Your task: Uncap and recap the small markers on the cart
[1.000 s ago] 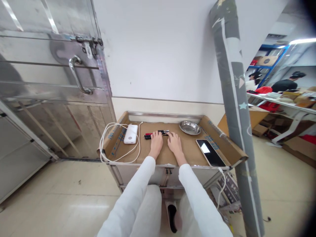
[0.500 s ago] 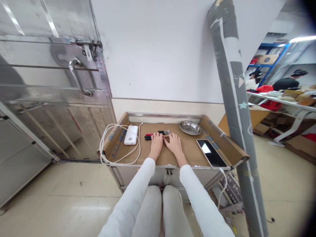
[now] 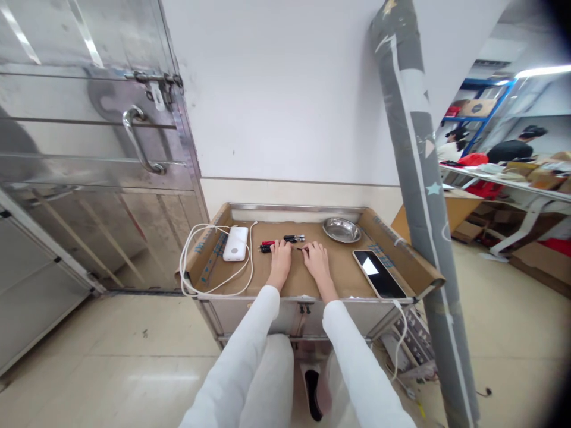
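Note:
On the cardboard-lined top (image 3: 267, 279), my left hand (image 3: 279, 261) is closed over a black pen (image 3: 264, 249), whose end sticks out to the left. My right hand (image 3: 317, 261) is closed, with a small thin dark piece (image 3: 301, 249) at its fingertips; its kind is too small to tell. A short gap lies between the hands. Just beyond my left fingers rest a red pen (image 3: 268, 243) and several black pens with clear ends (image 3: 294, 238). My fingers partly hide the things they grip.
A white power bank (image 3: 235, 244) with a looped white cable (image 3: 184, 261) lies left. At right are a round metal dish (image 3: 342, 230) and a phone (image 3: 378, 274). A long grey wrapped roll (image 3: 414, 142) leans on the wall. People sit by a far bench (image 3: 504, 184).
My hands have moved apart, the right one slightly to the right, and a thin dark piece now shows at its fingertips. My legs have parted below, so a shoe shows.

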A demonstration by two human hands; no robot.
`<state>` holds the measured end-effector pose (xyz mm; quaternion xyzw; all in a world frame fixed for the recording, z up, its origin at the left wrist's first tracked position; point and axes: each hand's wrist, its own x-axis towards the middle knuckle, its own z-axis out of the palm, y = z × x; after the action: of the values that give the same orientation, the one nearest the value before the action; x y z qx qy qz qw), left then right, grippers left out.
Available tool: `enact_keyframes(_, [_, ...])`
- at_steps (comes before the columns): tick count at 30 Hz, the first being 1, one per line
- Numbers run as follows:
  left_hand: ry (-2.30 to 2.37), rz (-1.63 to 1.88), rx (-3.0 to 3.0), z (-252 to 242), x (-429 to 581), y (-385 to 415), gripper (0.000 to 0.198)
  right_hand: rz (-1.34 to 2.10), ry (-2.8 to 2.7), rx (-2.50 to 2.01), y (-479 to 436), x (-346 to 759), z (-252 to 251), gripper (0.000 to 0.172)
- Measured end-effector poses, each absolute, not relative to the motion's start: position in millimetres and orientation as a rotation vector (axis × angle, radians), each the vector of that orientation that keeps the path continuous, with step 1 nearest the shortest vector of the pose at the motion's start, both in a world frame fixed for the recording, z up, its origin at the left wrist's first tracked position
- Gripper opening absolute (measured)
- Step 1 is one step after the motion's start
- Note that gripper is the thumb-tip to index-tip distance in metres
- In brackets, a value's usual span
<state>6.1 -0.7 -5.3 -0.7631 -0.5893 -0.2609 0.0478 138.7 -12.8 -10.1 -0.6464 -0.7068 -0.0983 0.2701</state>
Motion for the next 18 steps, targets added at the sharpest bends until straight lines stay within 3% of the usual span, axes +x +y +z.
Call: enact_keyframes(18, [-1.523, -0.776, -2.549, -6.8, 8.9, 8.5, 0.024, -0.22, -1.927, -1.809, -13.9, 141.1, -9.3, 0.022])
